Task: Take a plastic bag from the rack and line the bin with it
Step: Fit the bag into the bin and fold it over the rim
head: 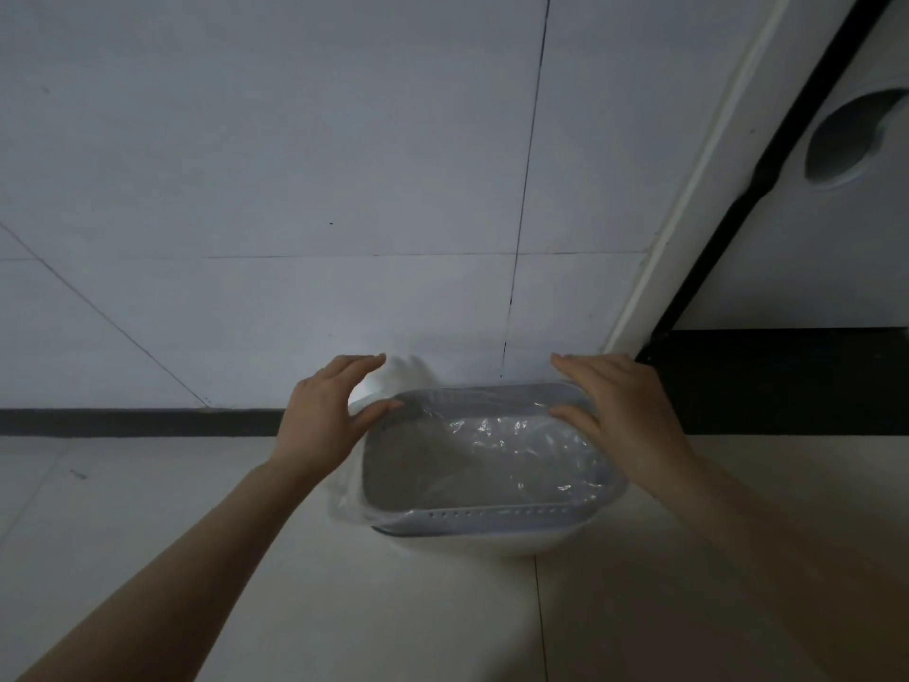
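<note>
A small rectangular white bin point(492, 536) stands on the floor against the wall. A clear plastic bag point(506, 450) lies inside it, its edge folded over the near rim and bunched up at the far left corner. My left hand point(327, 415) is at the bin's left end, thumb inside the rim and fingers spread over the loose plastic. At the right end, my right hand point(624, 411) has its thumb inside the rim and its fingers over the far right corner. Whether either hand pinches the plastic is unclear. No rack is in view.
A grey tiled wall point(295, 164) rises just behind the bin, with a black skirting strip point(137, 422) along its foot. A white appliance with a round opening point(856, 140) and black trim stands at the right. Light floor tiles point(344, 607) spread in front.
</note>
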Available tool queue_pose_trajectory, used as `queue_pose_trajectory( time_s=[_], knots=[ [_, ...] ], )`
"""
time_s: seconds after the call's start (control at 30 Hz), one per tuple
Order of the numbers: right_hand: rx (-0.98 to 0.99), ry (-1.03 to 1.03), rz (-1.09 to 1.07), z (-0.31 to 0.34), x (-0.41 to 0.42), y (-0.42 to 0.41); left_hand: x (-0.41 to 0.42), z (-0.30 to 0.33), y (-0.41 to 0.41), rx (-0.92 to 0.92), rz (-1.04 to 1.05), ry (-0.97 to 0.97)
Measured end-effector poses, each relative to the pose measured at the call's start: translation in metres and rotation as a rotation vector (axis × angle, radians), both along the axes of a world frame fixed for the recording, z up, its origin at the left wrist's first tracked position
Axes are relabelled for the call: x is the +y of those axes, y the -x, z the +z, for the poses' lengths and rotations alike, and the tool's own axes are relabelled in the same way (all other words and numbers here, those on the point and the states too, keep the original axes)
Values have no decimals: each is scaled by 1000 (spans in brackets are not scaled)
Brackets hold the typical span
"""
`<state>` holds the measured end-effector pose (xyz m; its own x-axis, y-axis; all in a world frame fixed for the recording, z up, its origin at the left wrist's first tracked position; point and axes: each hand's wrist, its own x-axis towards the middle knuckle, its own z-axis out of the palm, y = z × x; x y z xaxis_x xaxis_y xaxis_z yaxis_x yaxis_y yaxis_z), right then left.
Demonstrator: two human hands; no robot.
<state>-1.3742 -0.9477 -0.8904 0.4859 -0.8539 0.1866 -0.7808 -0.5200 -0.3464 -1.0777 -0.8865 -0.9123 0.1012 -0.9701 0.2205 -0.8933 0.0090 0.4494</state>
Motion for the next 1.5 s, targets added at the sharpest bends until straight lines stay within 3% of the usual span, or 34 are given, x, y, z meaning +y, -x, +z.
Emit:
queue_pose_trajectory(
  time_s=[0.17,0.37,0.5,0.6,0.77,0.97,1.17,1.33,1.5],
  knots=[
    [108,71,45,-16,-14,-2,-12,-16,2,100,125,-71],
    [-205,-85,-91,-24,-33,-7,-29,-19,-1,442,153,-150],
    [-236,-146,-199,-27,-48,-11,-45,-22,-4,644,160,-230],
    [-330,-340,-249,-32,-58,-7,-53,-26,-9,799,205,-351],
    [-478,-829,-354,-38,-69,4,-56,-34,-16,1013,188,-540],
    [-620,-1057,-414,-52,-64,8,-45,-48,-18,1133,54,-677],
    [-731,-948,-445,-64,-52,9,-32,-61,-20,981,161,-447],
    [-732,-811,-437,-46,-43,16,-17,-52,-15,1007,153,-380],
    [-471,-338,-321,-7,-12,12,21,-40,-25,1088,194,-303]
  ],
)
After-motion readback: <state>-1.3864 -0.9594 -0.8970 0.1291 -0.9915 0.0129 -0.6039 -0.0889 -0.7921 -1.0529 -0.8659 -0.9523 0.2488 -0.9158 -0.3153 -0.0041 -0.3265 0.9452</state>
